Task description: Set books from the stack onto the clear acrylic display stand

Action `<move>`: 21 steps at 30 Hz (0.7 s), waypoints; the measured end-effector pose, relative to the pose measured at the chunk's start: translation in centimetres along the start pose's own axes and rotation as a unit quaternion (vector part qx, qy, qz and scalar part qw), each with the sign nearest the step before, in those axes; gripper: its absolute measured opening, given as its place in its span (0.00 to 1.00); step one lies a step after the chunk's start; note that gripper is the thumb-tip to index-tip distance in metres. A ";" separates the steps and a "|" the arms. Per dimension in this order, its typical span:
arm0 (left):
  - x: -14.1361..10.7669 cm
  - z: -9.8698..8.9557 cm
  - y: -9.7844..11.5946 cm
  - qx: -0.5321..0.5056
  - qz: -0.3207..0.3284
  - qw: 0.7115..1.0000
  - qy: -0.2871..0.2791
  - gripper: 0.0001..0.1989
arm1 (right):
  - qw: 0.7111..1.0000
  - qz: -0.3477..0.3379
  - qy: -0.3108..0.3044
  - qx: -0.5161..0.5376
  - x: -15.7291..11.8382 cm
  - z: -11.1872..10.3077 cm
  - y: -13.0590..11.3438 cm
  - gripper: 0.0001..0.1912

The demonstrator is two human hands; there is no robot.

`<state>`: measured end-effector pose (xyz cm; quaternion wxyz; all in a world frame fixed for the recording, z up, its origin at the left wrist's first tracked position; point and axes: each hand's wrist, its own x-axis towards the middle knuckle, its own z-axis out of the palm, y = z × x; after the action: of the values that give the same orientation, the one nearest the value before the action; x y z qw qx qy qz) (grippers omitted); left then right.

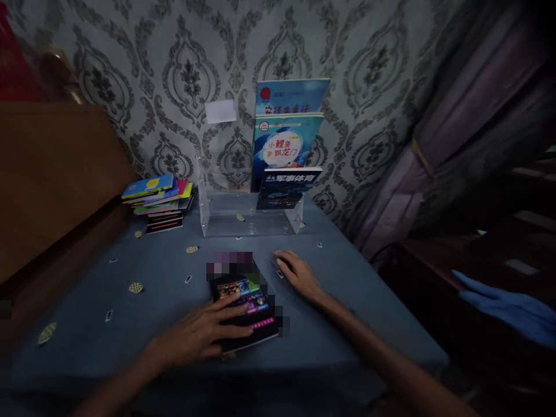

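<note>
Behind the blue-covered bench [343, 278], grey patterned wallpaper [191, 75] is seen; beyond the right edge, a purple fabric curtain [393, 217] is gathered by a tan band [422, 157].

Pale oval and small rectangular motifs dot a blue-covered tabletop [165, 301], where a dark printed book [264, 321] lies under the left grip [212, 327], a clear rack [204, 214] stands beyond it, and a book stack [160, 200] sits farther left.
</note>
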<state>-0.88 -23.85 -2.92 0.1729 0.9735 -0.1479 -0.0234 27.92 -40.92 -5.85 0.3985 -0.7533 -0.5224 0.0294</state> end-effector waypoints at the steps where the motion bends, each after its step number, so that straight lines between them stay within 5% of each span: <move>1: 0.7 -0.6 0.0 0.003 0.002 1.000 -0.012 0.39 | 1.000 -0.010 0.000 0.002 -0.1 0.0 -0.1 0.18; 8: -0.4 -2.4 -2.4 0.051 -0.090 0.994 -0.038 0.41 | 0.998 -0.041 -0.039 -0.001 -1.6 1.2 -2.2 0.17; 13: -1.9 -1.4 -3.3 0.045 -0.123 0.990 -0.057 0.47 | 0.994 -0.059 -0.083 -0.036 -2.6 3.0 -4.2 0.19; 21: 0.3 0.2 -4.4 0.058 -0.162 0.985 0.011 0.39 | 0.992 -0.051 -0.085 -0.077 -2.0 3.7 -4.5 0.19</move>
<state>0.64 -20.09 -4.59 0.1121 0.9931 0.0123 -0.0316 21.90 -39.83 -6.28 0.2946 -0.7489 -0.5927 0.0328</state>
